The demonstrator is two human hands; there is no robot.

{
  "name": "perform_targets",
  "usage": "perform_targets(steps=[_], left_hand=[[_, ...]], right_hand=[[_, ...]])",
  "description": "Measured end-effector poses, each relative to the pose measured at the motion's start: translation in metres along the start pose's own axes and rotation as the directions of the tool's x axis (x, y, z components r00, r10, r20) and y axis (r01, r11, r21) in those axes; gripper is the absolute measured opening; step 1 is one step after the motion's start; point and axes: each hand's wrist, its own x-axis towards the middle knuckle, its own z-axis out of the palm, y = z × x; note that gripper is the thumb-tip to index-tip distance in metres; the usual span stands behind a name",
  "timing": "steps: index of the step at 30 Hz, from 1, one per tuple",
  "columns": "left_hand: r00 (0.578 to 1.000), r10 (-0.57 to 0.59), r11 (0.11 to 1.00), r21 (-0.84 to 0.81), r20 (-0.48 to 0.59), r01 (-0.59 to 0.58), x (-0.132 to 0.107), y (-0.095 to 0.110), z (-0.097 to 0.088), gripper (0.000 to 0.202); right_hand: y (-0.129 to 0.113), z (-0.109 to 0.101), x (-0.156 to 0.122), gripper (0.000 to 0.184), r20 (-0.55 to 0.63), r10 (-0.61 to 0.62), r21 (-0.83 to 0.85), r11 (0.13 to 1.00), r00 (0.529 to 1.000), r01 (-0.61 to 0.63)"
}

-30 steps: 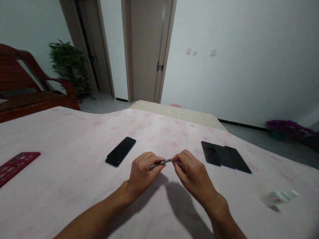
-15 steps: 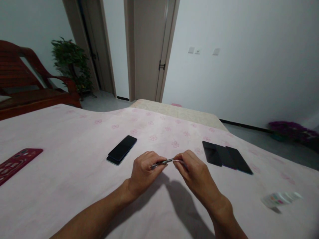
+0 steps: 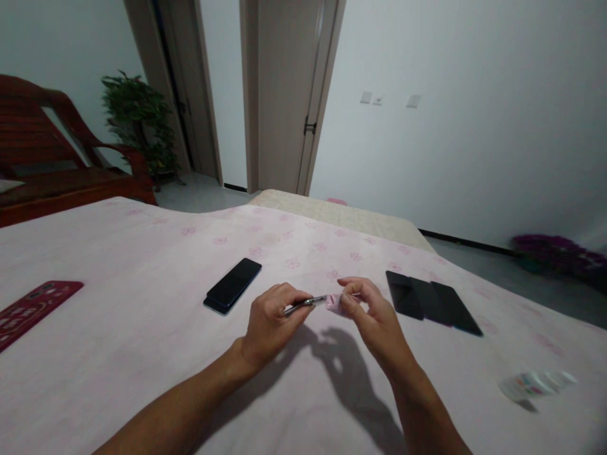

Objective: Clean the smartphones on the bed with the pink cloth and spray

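Observation:
My left hand is closed round a thin metal tool that points right, low over the pink flowered cloth. My right hand meets the tool's tip and pinches a small pale pink piece between thumb and fingers. A black phone lies face up just left of and beyond my left hand. Dark phone-shaped panels lie side by side to the right of my right hand.
A dark red phone case lies at the cloth's left edge. A small white bottle lies on its side at the right. Beyond the table are a wooden chair, a potted plant and a door.
My right hand has turned and opened its grip a little, and the small pink piece now shows at the tool's tip. My left hand holds still. The view shifted slightly.

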Motion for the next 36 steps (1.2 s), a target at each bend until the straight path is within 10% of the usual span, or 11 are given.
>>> perform_targets(steps=[8, 14, 18, 24, 31, 36], left_hand=[[0.998, -0.066, 0.998, -0.015, -0.008, 0.066, 0.006, -0.002, -0.004, 0.006], [0.981, 0.101, 0.995, 0.008, 0.164, -0.104, 0.006, 0.006, -0.009, 0.014], [0.862, 0.350, 0.905, 0.104, 0.368, -0.412, -0.010, 0.009, 0.005, 0.015], [0.700, 0.496, 0.752, 0.148, 0.514, -0.642, -0.048, -0.007, 0.047, 0.019], [0.759, 0.259, 0.885, 0.168, 0.597, -0.434, -0.053, -0.021, 0.048, 0.007], [0.967, -0.155, 0.973, -0.140, 0.201, 0.185, -0.030, -0.008, 0.032, 0.022]], right_hand=[[0.010, 0.007, 0.000, 0.023, -0.135, 0.049, 0.204, 0.979, 0.990, -0.020], [0.009, 0.005, 0.001, 0.023, -0.288, 0.022, 0.004, 1.000, 0.957, -0.021], [0.007, -0.005, 0.007, 0.036, -0.339, 0.083, 0.101, 0.994, 0.937, -0.051], [0.015, -0.007, 0.013, 0.058, -0.094, 0.354, 0.531, 0.808, 0.931, -0.254], [0.012, 0.003, 0.011, 0.042, 0.040, 0.437, 0.710, 0.620, 0.898, -0.333], [0.007, 0.009, 0.008, 0.038, 0.003, 0.408, 0.750, 0.603, 0.913, -0.272]])
